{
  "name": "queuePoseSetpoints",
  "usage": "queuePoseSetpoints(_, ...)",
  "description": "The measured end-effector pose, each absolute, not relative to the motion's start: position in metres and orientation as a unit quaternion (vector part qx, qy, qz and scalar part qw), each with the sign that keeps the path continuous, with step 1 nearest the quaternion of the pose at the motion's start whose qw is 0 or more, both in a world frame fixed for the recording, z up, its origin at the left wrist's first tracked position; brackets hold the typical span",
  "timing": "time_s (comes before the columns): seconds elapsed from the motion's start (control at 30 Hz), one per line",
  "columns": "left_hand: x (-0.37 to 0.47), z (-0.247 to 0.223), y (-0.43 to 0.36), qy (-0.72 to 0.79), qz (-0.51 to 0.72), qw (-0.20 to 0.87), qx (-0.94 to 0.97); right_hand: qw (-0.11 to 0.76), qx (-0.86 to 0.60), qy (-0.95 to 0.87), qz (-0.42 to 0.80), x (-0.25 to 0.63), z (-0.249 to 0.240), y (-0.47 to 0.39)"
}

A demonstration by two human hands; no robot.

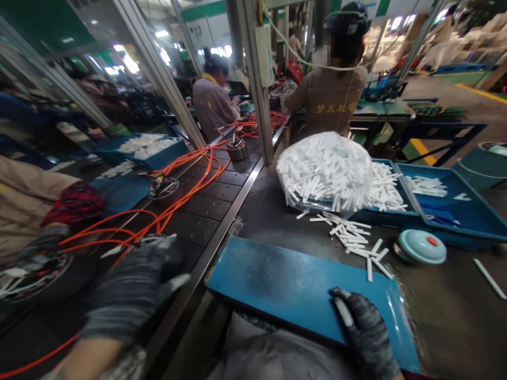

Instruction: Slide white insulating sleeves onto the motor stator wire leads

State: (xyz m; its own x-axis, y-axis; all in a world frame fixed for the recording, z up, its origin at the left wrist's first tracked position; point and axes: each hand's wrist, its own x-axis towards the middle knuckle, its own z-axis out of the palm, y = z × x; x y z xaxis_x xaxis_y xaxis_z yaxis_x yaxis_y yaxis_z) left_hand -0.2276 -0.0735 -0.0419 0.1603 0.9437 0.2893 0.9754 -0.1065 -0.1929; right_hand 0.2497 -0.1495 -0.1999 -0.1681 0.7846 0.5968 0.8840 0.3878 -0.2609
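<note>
My left hand (129,290), in a grey striped knit glove, reaches over the dark conveyor on the left. Its thumb stands apart from the stretched fingers, and motion blurs it. Just beyond the fingertips lies a wound motor stator (152,240) with orange cables (168,211), partly covered by the hand; whether they touch is unclear. On a blue mat (273,269) in front of me rests my right hand (362,327), gloved alike. Its fingers are loosely bent, with thumb and forefinger slightly apart and no object visible between them. White tubes (352,235) lie scattered at the mat's far edge.
A plastic bag of white tubes (325,171) sits on blue bins (467,206). Nearby is a round light-blue lidded container (422,246). A metal rail (233,214) borders the conveyor, and a post (255,89) rises beside it. A co-worker's gloved hand (43,245) handles another stator at left.
</note>
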Motion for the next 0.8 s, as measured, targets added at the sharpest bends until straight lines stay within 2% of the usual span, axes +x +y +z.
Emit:
queuePoseSetpoints(0.07,-0.178,-0.050,-0.070,-0.568,-0.166,0.153,-0.791,0.334,-0.541,-0.766,-0.095,0.249,-0.200,-0.149)
queuePoseSetpoints(0.1,-0.153,-0.057,-0.065,-0.513,-0.194,0.106,-0.829,0.333,-0.537,-0.768,-0.106,0.249,-0.200,-0.149)
queuePoseSetpoints(0.2,-0.090,-0.084,-0.041,-0.410,-0.216,-0.110,-0.879,0.338,-0.534,-0.765,-0.124,0.249,-0.201,-0.149)
queuePoseSetpoints(0.27,-0.062,-0.102,-0.021,-0.401,-0.196,-0.224,-0.866,0.338,-0.532,-0.766,-0.125,0.250,-0.201,-0.149)
queuePoseSetpoints(0.43,-0.040,-0.142,0.017,-0.425,-0.179,-0.374,-0.805,0.315,-0.541,-0.771,-0.116,0.250,-0.197,-0.151)
queuePoseSetpoints(0.53,-0.047,-0.157,0.022,-0.395,-0.186,-0.403,-0.805,0.338,-0.564,-0.747,-0.099,0.247,-0.196,-0.150)
queuePoseSetpoints(0.63,-0.051,-0.163,0.018,-0.358,-0.211,-0.361,-0.835,0.360,-0.574,-0.730,-0.092,0.245,-0.203,-0.148)
queuePoseSetpoints(0.8,-0.048,-0.168,0.013,-0.351,-0.187,-0.303,-0.866,0.363,-0.590,-0.716,-0.085,0.248,-0.223,-0.151)
